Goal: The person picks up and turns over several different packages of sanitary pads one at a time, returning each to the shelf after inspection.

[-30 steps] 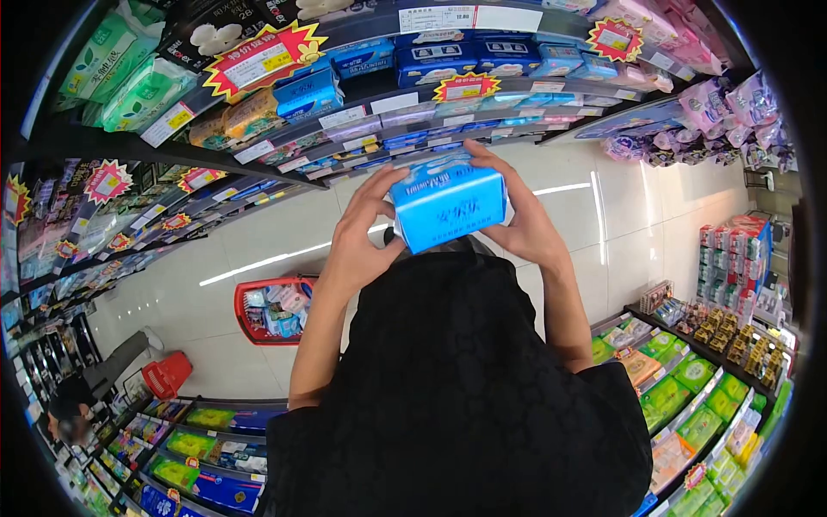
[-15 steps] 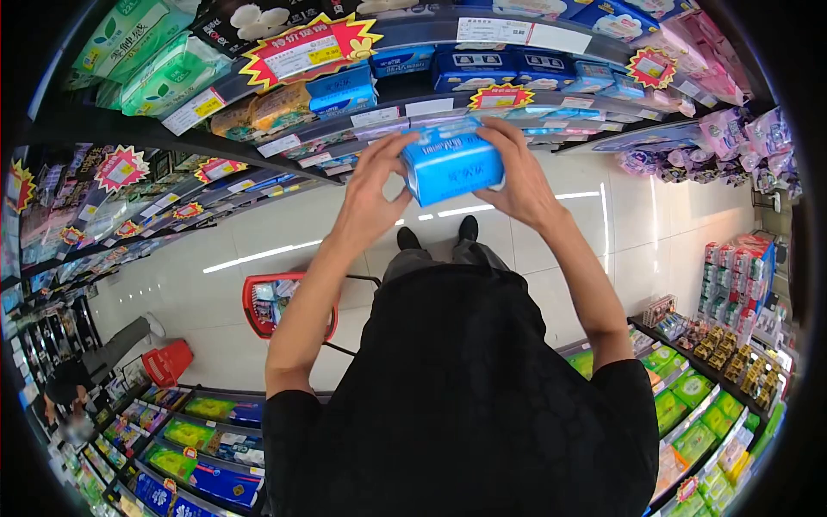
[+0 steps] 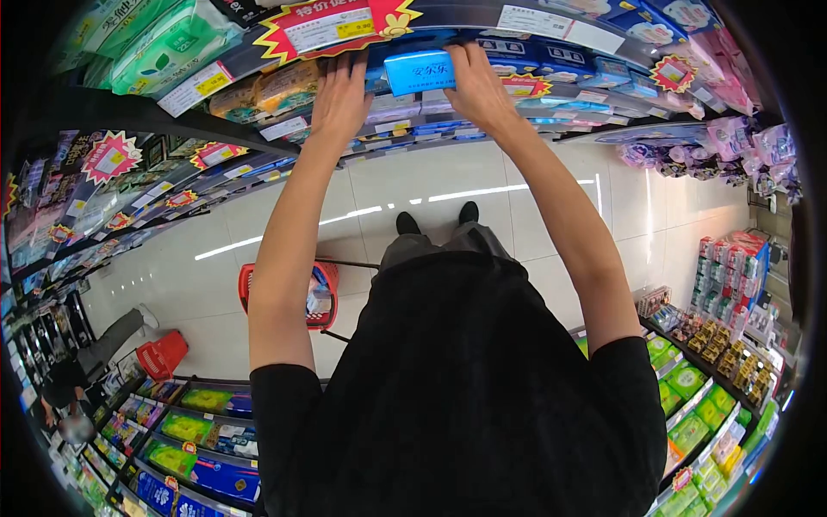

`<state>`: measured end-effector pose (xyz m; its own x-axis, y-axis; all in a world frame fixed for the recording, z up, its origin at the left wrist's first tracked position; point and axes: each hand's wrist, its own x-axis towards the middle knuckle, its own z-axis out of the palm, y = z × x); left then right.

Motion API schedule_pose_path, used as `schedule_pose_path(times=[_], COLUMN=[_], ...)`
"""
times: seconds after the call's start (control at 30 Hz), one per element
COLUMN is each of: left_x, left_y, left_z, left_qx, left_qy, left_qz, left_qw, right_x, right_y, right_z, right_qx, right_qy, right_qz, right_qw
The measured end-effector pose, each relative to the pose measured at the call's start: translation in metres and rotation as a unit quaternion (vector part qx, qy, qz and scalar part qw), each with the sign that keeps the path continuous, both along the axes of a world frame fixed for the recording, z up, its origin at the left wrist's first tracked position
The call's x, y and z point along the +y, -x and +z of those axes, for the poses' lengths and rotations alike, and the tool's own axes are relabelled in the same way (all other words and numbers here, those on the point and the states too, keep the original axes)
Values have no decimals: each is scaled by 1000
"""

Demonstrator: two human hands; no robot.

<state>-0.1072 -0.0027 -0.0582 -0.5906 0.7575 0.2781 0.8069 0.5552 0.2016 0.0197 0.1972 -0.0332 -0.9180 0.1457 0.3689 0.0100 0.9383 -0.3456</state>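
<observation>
A light blue box-shaped pack is at the front of the upper shelf, its printed side facing me. My right hand grips its right end, thumb at the edge and fingers over the top. Just left of the pack, my left hand reaches into the shelf beside orange-brown packs. Its fingers are stretched and close together, with their tips in shadow; it does not appear to hold the pack.
Shelf edges with price tags run across the top. Behind my left arm is a red basket with goods inside. Another person is at the far left, near a second red basket. Low shelves hold green packs.
Both hands have moved forward to the shelf. The blue pack has gone from between them over the floor to the shelf front, and my left hand has come off it.
</observation>
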Motion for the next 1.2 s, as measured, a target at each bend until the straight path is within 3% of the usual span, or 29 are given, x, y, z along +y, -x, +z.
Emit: schedule_pose_path(times=[0.17, 0.27, 0.4, 0.53, 0.63, 0.73, 0.77, 0.9, 1.03, 1.13, 1.17, 1.2], left_x=[0, 3, 10, 14, 14, 16, 18, 22, 29, 25, 23, 21], left_y=[11, 7, 6, 10, 9, 10, 12, 5, 16, 22, 28, 29], left_z=[-20, -13, -7, -2, 3, 1, 3, 10, -5, 0, -10, -7], left_qx=[34, -11, -2, 22, 28, -15, -14, -27, -57, -150, -86, -105], left_qy=[34, -7, -8, 6, 18, 58, 54, 40, 9, -32, -28, -30], left_qz=[7, 14, 36, 27, 31, 33, 37, 56, 7, 23, 15, 16], left_qw=[999, 1000, 999, 999, 999, 998, 998, 997, 998, 988, 996, 994], right_x=[-4, 4, 20, 25, 28, 24, 21, 11, 3, 8, 8, 7], right_y=[2, -1, 13, 19, 14, 15, 15, 10, 13, 21, 20, 18], right_z=[-1, 4, 15, 32, 29, 29, 31, 35, 29, 22, 21, 20], right_qx=[10, -8, -18, -100, -85, -119, -43, -47, -27, -60, -37, -16], right_qy=[25, 77, 88, 86, 154, 120, 79, 118, 71, 50, 69, 90], right_qz=[1, -6, 21, 23, -17, -35, 2, -21, -16, -1, 2, 5], right_qw=[1000, 997, 996, 991, 984, 985, 996, 992, 997, 997, 997, 996])
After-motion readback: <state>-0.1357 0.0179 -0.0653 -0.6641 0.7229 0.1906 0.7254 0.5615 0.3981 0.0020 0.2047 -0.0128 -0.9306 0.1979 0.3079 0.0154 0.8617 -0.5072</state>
